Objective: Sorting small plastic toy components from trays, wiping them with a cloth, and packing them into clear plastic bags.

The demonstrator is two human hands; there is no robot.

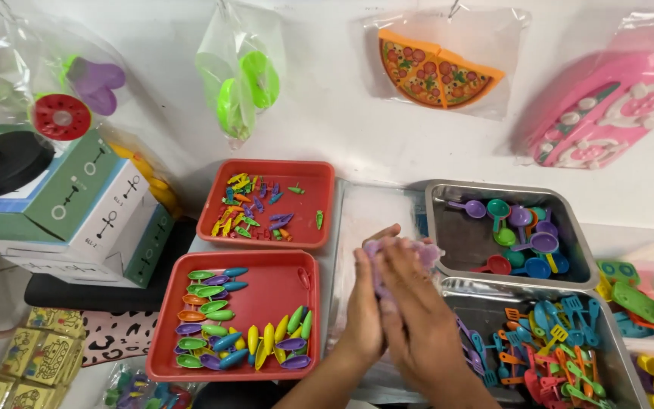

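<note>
Head view: my left hand (365, 303) and right hand (418, 310) press closed around a crinkly clear plastic bag (427, 251) holding purple pieces; a glossy red tray (274, 291) lies at nine o'clock.

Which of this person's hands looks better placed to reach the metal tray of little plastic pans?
Probably the right hand: it lies nearer the metal tray of toy pans. The left hand sits beside the red tray.

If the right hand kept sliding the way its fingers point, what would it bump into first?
The right hand points up and slightly left, over a pale purple piece it holds with the left hand. Beyond that lies bare table; likely the back wall next, though depth is unclear.
</note>
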